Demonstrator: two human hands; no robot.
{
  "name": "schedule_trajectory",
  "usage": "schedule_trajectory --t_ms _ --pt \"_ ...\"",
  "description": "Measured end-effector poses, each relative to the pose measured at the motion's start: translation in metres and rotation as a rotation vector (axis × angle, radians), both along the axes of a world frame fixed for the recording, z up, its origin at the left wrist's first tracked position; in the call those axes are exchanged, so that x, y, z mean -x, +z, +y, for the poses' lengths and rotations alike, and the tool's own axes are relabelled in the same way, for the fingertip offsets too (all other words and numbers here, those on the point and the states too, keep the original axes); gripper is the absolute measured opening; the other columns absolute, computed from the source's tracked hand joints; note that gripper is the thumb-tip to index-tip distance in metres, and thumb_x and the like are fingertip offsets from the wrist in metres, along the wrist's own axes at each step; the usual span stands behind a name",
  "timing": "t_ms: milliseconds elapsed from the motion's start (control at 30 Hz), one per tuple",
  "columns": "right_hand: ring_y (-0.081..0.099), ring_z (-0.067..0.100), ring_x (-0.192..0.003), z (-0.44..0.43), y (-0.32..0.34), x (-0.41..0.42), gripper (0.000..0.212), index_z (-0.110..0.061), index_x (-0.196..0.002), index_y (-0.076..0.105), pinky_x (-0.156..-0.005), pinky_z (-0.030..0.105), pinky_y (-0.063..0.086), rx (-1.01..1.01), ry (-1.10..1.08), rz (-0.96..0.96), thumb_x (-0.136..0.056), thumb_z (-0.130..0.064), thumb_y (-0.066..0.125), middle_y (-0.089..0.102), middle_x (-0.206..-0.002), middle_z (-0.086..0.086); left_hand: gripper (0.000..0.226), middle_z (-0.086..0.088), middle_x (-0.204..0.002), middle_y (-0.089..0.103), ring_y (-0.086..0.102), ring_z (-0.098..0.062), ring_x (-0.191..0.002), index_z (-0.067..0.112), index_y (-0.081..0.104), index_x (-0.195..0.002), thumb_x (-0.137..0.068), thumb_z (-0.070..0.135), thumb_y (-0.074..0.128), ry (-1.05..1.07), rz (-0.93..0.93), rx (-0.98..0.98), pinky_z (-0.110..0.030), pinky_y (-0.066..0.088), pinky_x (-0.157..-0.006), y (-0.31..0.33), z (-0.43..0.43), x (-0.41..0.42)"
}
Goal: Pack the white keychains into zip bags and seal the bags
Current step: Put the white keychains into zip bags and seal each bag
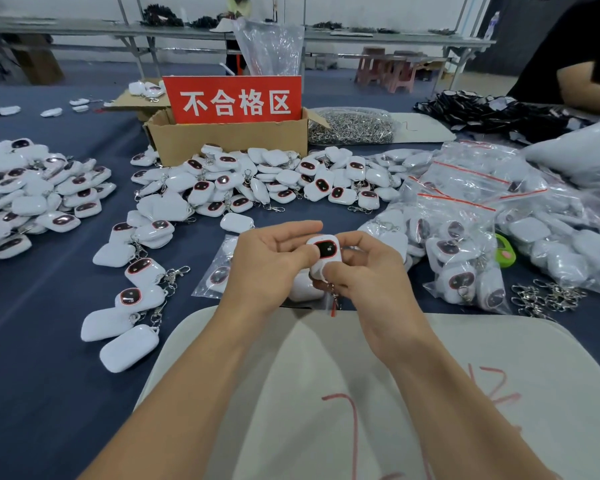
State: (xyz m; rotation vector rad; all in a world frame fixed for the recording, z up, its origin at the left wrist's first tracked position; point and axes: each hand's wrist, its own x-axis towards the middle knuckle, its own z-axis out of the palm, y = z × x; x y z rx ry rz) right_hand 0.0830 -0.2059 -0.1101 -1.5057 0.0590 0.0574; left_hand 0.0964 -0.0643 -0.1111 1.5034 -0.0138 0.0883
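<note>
Nearest edge of the bench (32, 341): a white sheet (326, 375) with red marker strokes, forearms crossing over it.

Just past the sheet, both hands meet on one white keychain (324, 252), held above the bench with its dark screen up. The left hand (271, 261) pinches its left edge under the thumb, fingers behind it. The right hand (368, 282) has its thumb on the lower end and its fingers curled round the right side. The metal clasp (329, 289) dangles below.

A sliver of clear film with a red line (333, 306) hangs under the right hand, probably a zip bag's mouth. Cannot tell whether the keychain is already inside it.

Advice for the step: feed the clasp end in first so it doesn't snag the film. Push the body fully below the red line, then run thumb and finger along the whole strip.

- Under the left wrist lies a filled zip bag (215, 271).
- Mid-bench: loose keychain heaps (274, 181).
- To the right: packed bags (465, 237) and spare clasps (548, 296).
- Far: a cardboard box (229, 140) with a red sign (236, 98).
</note>
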Motion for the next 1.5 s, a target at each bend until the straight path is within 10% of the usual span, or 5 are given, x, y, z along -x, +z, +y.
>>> schedule_trajectory --t_ms 400,533,933,1233,1500 --pt "0.074 0.018 -0.072 -0.006 -0.002 -0.004 0.029 -0.017 -0.09 0.077 -0.065 0.028 0.06 0.027 -0.146 -0.114 -0.08 0.009 0.068 0.08 -0.082 0.004 0.025 -0.003 -0.096 0.081 0.078 -0.019 -0.088 0.024 0.081 -0.094 -0.075 0.009 0.077 -0.042 -0.055 0.031 -0.024 0.06 -0.073 0.0 -0.003 0.002" --pt "0.071 0.009 -0.069 -0.009 -0.002 -0.006 0.041 -0.028 -0.075 0.08 -0.063 0.019 0.054 0.114 -0.244 -0.235 -0.076 0.011 0.066 0.078 -0.076 -0.004 0.024 0.015 -0.087 0.079 0.075 -0.004 -0.088 0.035 0.081 -0.089 -0.071 0.019 0.076 0.044 -0.217 -0.316 -0.025 0.056 -0.084 -0.003 -0.006 0.005" --pt "0.073 0.008 -0.08 -0.005 -0.007 -0.006 0.035 -0.034 -0.073 0.079 -0.076 0.027 0.056 0.26 -0.279 -0.385 -0.077 0.001 0.077 0.077 -0.079 -0.015 0.033 0.038 -0.081 0.069 0.064 0.014 -0.086 0.044 0.078 -0.087 -0.08 0.011 0.081 0.242 -0.318 -0.529 0.0 0.039 -0.075 -0.007 -0.012 0.011" --pt "0.077 0.018 -0.082 -0.008 0.001 -0.005 0.037 -0.024 -0.084 0.082 -0.07 0.022 0.058 -0.053 -0.161 -0.211 -0.083 0.01 0.069 0.081 -0.084 0.002 0.062 0.043 -0.111 0.06 0.053 0.02 -0.102 0.042 0.072 -0.123 -0.079 -0.002 0.078 0.232 -0.507 -0.632 -0.005 0.041 -0.091 -0.013 -0.015 0.013" --pt "0.058 0.019 -0.06 -0.012 0.006 -0.008 0.024 -0.014 -0.084 0.082 -0.051 0.024 0.048 -0.218 -0.164 -0.093 -0.099 -0.01 0.064 0.075 -0.079 0.011 0.029 0.041 -0.113 0.063 0.059 0.008 -0.103 0.051 0.066 -0.122 -0.092 0.049 0.065 0.136 -0.482 -0.613 -0.006 0.039 -0.085 -0.011 -0.015 0.011"
